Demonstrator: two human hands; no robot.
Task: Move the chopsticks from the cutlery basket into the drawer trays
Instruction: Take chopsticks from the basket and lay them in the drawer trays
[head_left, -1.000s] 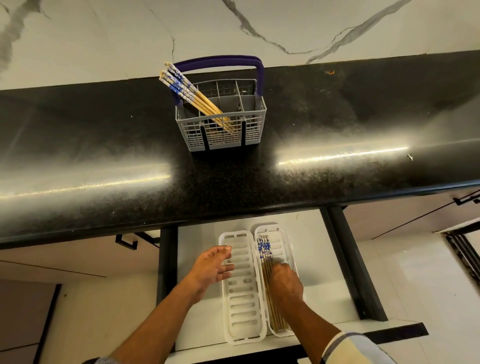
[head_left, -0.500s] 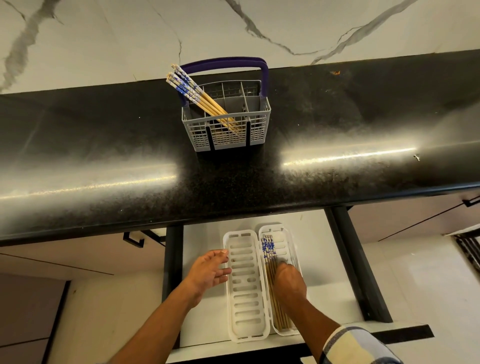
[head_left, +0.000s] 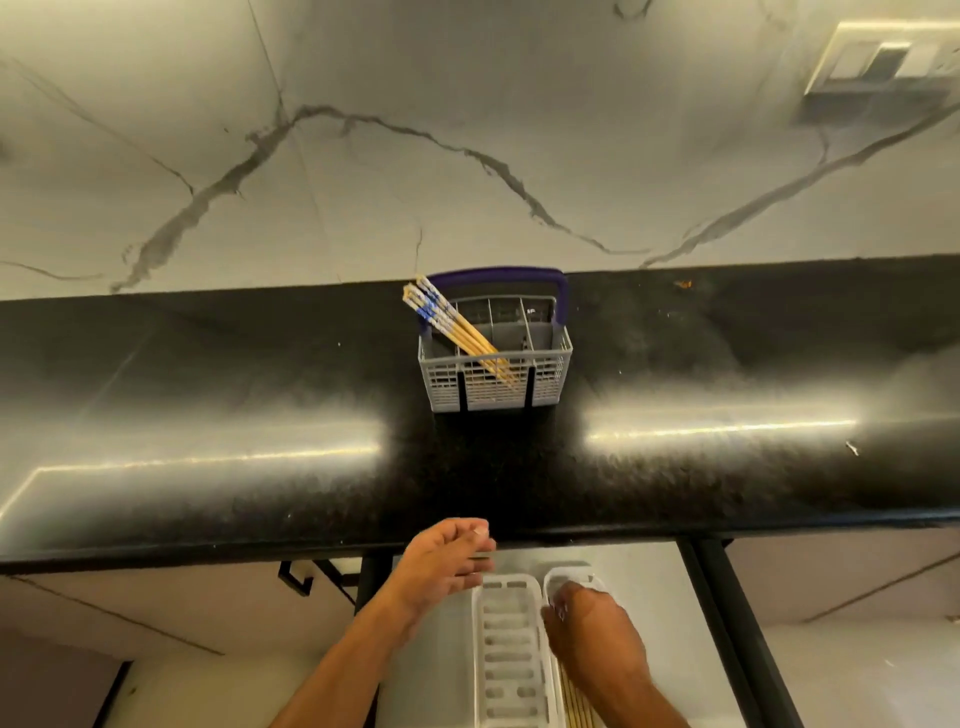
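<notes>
Leaning in the cutlery basket (head_left: 496, 358) on the tabletop (head_left: 208, 395), chopsticks (head_left: 457, 330) waited; your left hand (head_left: 441, 564) hovered relaxed (empty), your right hand (head_left: 589, 631) covered the right drawer tray (head_left: 576, 579), grip unclear.

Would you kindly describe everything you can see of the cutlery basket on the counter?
The cutlery basket is grey, plastic-looking, with lattice walls, two dark vertical strips on its front and inner dividers forming compartments. A purple handle arches over its back. It stands upright on the black speckled countertop near the marble wall. A bundle of chopsticks with blue-and-white ends leans out over its left rim. Neither hand touches it.
</notes>
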